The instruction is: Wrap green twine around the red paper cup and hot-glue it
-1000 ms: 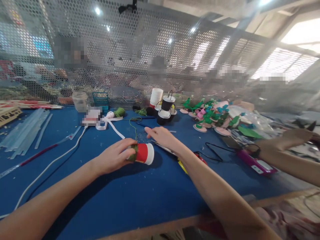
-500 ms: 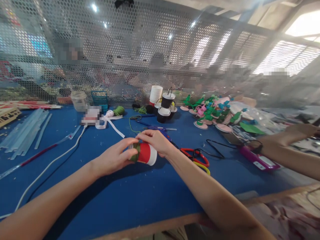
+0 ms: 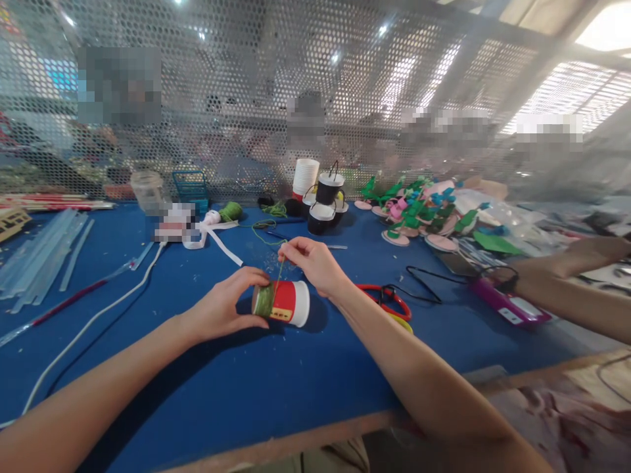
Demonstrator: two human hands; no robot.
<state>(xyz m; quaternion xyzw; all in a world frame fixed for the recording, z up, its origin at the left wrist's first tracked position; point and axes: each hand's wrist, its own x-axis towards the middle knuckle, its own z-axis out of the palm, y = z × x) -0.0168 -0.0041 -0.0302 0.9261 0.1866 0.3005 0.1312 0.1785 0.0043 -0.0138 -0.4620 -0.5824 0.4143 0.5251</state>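
Observation:
My left hand (image 3: 231,301) grips a red paper cup (image 3: 290,301) by its base end, thumb below and fingers above. The cup lies on its side with its white rim to the right. Green yarn (image 3: 265,301) is wound round the base end. Just above the cup, my right hand (image 3: 313,263) pinches the yarn strand, which runs taut down to the winding. The strand trails back across the table beyond my fingers. A ball of green yarn (image 3: 230,211) lies farther back on the left.
Red-handled scissors (image 3: 384,297) lie right of my right forearm, near a purple power strip (image 3: 510,303). Black-and-white cups (image 3: 321,219) and green plant-like crafts (image 3: 409,220) stand behind. Clear glue sticks (image 3: 46,253) lie left. Another person's arm (image 3: 566,282) reaches in at right.
My right hand has come off the cup and lifted up with the yarn strand. The cup has turned, so yellow lettering shows on its side.

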